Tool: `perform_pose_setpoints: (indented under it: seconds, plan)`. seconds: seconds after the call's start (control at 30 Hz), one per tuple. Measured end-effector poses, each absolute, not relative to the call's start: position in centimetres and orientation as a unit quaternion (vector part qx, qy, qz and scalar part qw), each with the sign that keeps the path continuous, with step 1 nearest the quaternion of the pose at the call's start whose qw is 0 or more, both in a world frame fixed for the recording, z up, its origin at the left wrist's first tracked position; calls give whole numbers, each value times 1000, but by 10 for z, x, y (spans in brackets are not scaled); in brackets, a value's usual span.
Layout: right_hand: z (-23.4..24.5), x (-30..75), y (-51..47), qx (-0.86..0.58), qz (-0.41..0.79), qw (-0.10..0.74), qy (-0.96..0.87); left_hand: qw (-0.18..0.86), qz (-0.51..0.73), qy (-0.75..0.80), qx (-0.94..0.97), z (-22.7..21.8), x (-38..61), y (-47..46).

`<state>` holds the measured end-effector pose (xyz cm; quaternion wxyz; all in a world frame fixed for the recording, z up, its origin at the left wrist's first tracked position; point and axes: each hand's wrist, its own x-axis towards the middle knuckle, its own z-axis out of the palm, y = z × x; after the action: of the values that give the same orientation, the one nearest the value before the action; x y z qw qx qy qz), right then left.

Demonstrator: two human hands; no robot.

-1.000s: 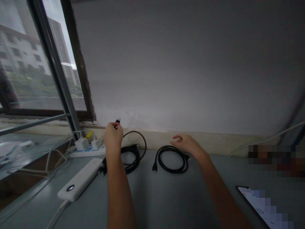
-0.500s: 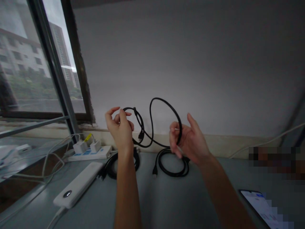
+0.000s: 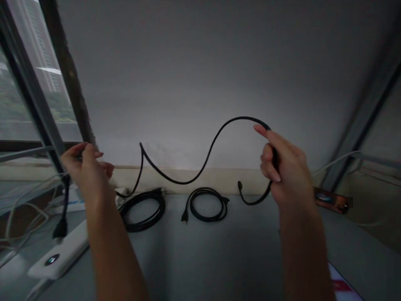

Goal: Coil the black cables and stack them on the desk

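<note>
Between my two hands a black cable (image 3: 183,182) is stretched in a loose wave in front of the wall. My left hand (image 3: 89,171) is closed on one part of it, and the end with a black plug (image 3: 60,229) dangles below that hand, over the power bank. My right hand (image 3: 286,169) is closed around another part, its index finger pointing left. A short end with a small connector hangs to the left below the right hand. On the table beneath lie two coiled black cables, one thicker coil (image 3: 144,228) near my left forearm and one thinner coil (image 3: 208,219) in the middle.
A white power bank (image 3: 59,257) with a white lead lies at the left, before a power strip (image 3: 73,205) and tangled white wires. A phone (image 3: 343,284) is partly visible at lower right. An orange-and-black object (image 3: 332,200) stands by the metal post (image 3: 354,125).
My hands have moved far apart, pulling the cable's loops open into a long wave. A plug end now hangs below my left hand. The camera view has turned to the right.
</note>
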<state>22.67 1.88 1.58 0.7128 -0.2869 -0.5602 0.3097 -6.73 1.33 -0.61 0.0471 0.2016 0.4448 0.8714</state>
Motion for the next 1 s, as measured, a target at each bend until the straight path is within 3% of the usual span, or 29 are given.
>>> perform_pose_setpoints:
  seconds: [0.17,0.37,0.47,0.57,0.73,0.83,1.0]
  plan:
    - [8,206,14,-270,257,692,-618,209,715,595,302,9,-33,-9]
    - [0,189,3,-236,315,601,-696,325,683,448,477,18,0,-21]
    - [-7,176,7,-240,283,553,-746,345,711,405,459,22,17,-23]
    - [-15,160,11,-263,176,489,-813,335,737,381,447,22,35,-19]
    - [-24,143,12,-303,51,391,-867,210,772,415,434,15,52,-7]
    - [-25,145,17,-324,88,443,-831,175,792,391,434,14,50,-6]
    - [-16,160,25,-315,289,604,-673,101,831,357,414,16,32,-17]
